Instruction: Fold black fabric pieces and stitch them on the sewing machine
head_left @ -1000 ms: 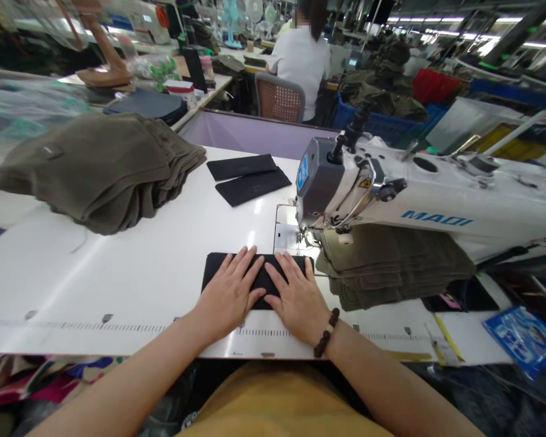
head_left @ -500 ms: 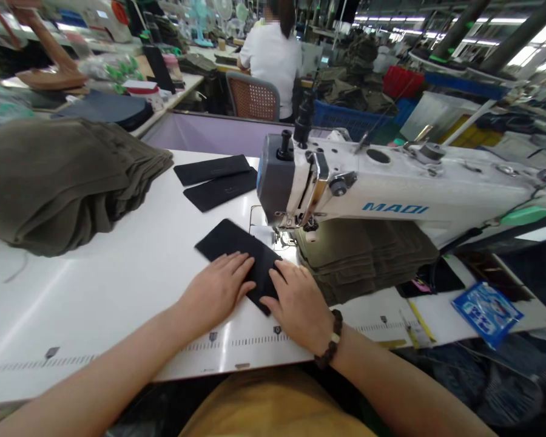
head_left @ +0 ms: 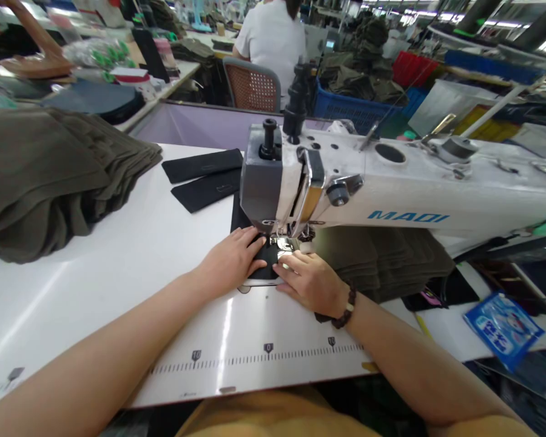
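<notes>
- I have the left hand (head_left: 230,261) palm down, coming in from the near left, its fingers extended and its thumb held apart; they press flat on the black fabric piece (head_left: 268,267).
- I see the right hand (head_left: 312,279) at that piece's near right edge, fingers partly bent and pointing left; I cannot tell whether they pinch the edge. A beaded bracelet (head_left: 348,309) circles this wrist.
- The black fabric piece lies on the worktop (head_left: 95,267) under the head of the sewing machine (head_left: 391,182), beside the presser foot (head_left: 284,246), its far end running left of the head.
- Far right, past the machine, I see a blue crate (head_left: 350,106) heaped with dark olive cloth (head_left: 359,79).
- Far left, I make out a see-through bag (head_left: 97,54) with green pieces in it.
- Near right sits a blue packet (head_left: 503,328); its contents are hidden from me.
</notes>
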`<state>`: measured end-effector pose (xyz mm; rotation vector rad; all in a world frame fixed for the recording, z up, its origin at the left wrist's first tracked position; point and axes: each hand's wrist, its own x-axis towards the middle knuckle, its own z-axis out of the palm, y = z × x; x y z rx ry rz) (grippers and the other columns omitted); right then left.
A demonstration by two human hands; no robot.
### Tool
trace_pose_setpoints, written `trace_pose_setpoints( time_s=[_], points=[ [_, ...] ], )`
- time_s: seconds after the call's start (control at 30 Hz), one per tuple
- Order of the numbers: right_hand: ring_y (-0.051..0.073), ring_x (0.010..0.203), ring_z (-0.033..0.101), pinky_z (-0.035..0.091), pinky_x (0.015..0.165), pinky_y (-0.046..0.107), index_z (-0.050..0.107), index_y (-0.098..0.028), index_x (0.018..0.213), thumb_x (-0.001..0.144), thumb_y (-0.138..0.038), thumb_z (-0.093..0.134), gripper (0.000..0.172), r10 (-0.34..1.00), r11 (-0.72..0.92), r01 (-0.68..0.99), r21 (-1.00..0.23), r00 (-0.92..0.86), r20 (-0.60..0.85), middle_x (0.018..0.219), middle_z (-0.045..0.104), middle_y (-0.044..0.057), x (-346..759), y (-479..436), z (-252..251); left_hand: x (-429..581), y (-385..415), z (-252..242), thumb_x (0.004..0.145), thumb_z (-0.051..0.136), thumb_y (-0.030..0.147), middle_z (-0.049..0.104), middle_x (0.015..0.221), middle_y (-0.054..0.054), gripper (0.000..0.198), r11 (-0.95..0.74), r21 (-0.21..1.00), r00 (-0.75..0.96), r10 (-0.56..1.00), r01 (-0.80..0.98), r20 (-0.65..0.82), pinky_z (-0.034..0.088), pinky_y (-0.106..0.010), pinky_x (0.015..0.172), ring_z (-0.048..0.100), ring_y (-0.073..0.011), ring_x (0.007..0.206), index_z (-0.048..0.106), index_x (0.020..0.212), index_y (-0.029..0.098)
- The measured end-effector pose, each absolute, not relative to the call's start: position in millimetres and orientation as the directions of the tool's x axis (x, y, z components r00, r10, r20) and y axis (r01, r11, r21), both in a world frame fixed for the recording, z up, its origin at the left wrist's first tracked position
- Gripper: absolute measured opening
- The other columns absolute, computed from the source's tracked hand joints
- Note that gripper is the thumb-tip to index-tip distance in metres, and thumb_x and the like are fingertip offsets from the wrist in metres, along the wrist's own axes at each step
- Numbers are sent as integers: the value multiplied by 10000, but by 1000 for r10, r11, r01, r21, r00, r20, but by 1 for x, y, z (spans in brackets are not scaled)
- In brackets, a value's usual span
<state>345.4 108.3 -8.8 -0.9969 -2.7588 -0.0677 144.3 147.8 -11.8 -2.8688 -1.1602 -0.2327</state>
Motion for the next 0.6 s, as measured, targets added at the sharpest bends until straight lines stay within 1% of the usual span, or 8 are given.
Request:
trace_pose_setpoints(
  time_s=[0.13, 0.23, 0.47, 0.6],
  points=[
    [203, 810, 483, 353, 694, 328, 569, -152, 1052, 827, -364, 551, 309, 692, 716, 697, -24, -705, 157, 916, 573, 48, 342, 107, -7, 143, 152, -15, 874, 413, 385, 537, 990, -164, 391, -723, 49, 709, 687, 690, 159, 425, -424, 854, 459, -302, 1063, 558, 1053, 69],
    [206, 814, 480, 349, 683, 328, 553, -168, 1085, 830, -374, 545, 329, 719, 691, 723, -25, -682, 134, 904, 566, 46, 341, 108, -6, 142, 154, -15, 877, 410, 379, 537, 979, -156, 367, -718, 63, 706, 694, 693, 142, 419, -425, 866, 455, -298, 1074, 569, 1015, 78],
    [205, 793, 483, 342, 663, 327, 551, -177, 1090, 834, -378, 536, 326, 729, 681, 731, -30, -675, 117, 879, 566, 47, 340, 109, -7, 141, 156, -15, 865, 446, 361, 540, 975, -139, 315, -712, 73, 699, 700, 698, 143, 416, -420, 876, 472, -283, 1057, 577, 988, 102],
    [205, 786, 486, 339, 657, 324, 553, -178, 1081, 838, -374, 531, 313, 728, 682, 730, -34, -675, 117, 869, 569, 40, 340, 109, -7, 141, 156, -14, 863, 448, 362, 537, 982, -146, 323, -720, 76, 706, 691, 689, 153, 423, -418, 868, 471, -285, 1054, 576, 988, 93]
  ],
)
